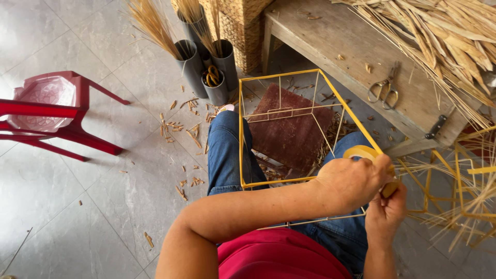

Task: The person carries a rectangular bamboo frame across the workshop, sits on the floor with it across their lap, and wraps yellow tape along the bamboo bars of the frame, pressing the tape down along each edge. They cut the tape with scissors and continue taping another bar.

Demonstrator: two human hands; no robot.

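Fingers [380, 164] of both hands grip the tape roll [361, 152], edge-up.

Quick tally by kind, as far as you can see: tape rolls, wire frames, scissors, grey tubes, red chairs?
Yellow tape roll, held by both hands: 1
Yellow wire frames, one on the lap, at least one at right: 2
Scissors on the bench: 1
Grey tubes: 4
Red chair: 1
Total: 9

To my left stands a red plastic chair [49, 111] on the grey tiled floor [77, 206], which is littered with straw scraps [181, 129]. Ahead, grey tubes [204, 64] hold dried stalks (one holds orange-handled scissors). Metal scissors [383, 90] lie on the wooden bench [330, 36], beside a heap of dried leaves [444, 36].
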